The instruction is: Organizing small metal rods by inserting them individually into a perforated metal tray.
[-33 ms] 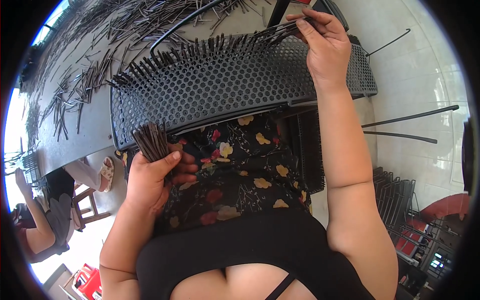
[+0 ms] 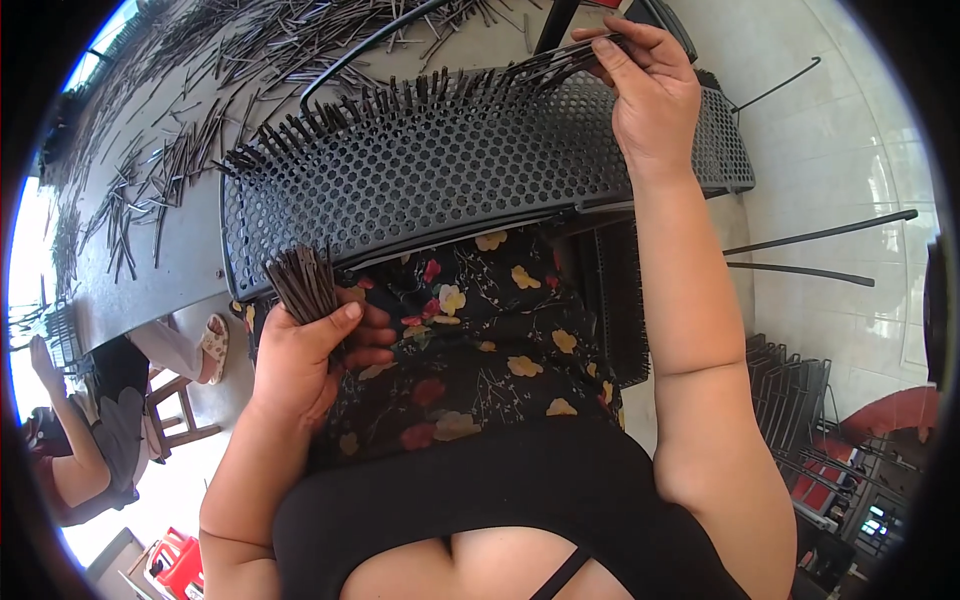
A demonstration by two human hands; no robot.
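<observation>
My left hand (image 2: 315,345) is closed round a bundle of thin dark sticks (image 2: 303,283) at the near left corner of a black perforated rack (image 2: 430,175). Its fingers curl loosely below the bundle. Over the rack's far right part, my right hand (image 2: 655,85) pinches several more thin dark sticks, which point left toward the far edge. Upright sticks (image 2: 345,112) stand in the holes along that far edge, from the left corner to near my right hand. Most holes nearer to me show no sticks. The rack lies across my lap, over a dark floral cloth (image 2: 480,340).
A grey table (image 2: 180,260) beyond the rack bears loose piles of dark sticks (image 2: 270,60). Metal rods (image 2: 820,232) jut out at right, above stacked black racks (image 2: 785,400). At far left, another person (image 2: 85,440) is near a wooden stool (image 2: 180,415); a red container (image 2: 178,565) stands lower left.
</observation>
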